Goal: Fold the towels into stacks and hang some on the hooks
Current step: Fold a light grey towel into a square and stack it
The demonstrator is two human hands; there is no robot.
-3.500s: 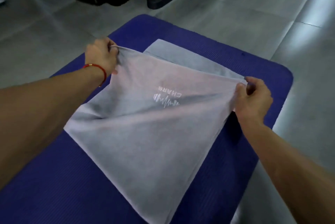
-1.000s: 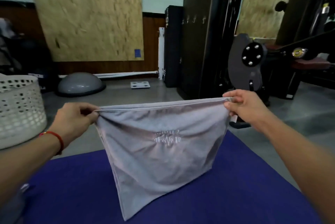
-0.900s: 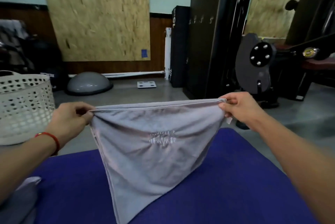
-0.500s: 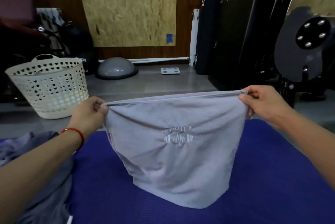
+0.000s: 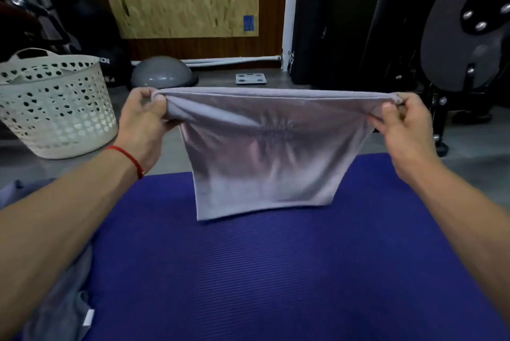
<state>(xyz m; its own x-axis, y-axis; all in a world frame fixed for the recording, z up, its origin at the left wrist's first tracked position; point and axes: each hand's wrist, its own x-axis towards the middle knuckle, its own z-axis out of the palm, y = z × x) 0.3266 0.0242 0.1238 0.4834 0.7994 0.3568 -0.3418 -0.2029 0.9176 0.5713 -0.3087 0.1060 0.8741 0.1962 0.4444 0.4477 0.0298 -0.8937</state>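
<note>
Towel (image 5: 265, 153), pale grey and folded over, hangs stretched in the air between two raised hands above the far edge of a blue exercise mat (image 5: 248, 271); whether its lower hem touches the mat or hangs just clear of it cannot be told. The left hand (image 5: 143, 122), with a red string bracelet (image 5: 129, 159) at the wrist, pinches the towel's upper left corner between thumb and curled fingers. The right hand (image 5: 403, 125) grasps the upper right corner in the same way, so the top edge runs taut and nearly level from one hand to the other. A faint logo on the cloth is too blurred to read. More grey towel fabric (image 5: 63, 304) lies bunched along the mat's near left edge, under the left forearm. On the grey floor beyond the mat's far left corner stands a white perforated laundry basket (image 5: 55, 108). Farther back sit a grey half-dome balance trainer (image 5: 162, 72) and a small bathroom scale (image 5: 251, 79), with dark gym equipment (image 5: 466, 37) on the right.
</note>
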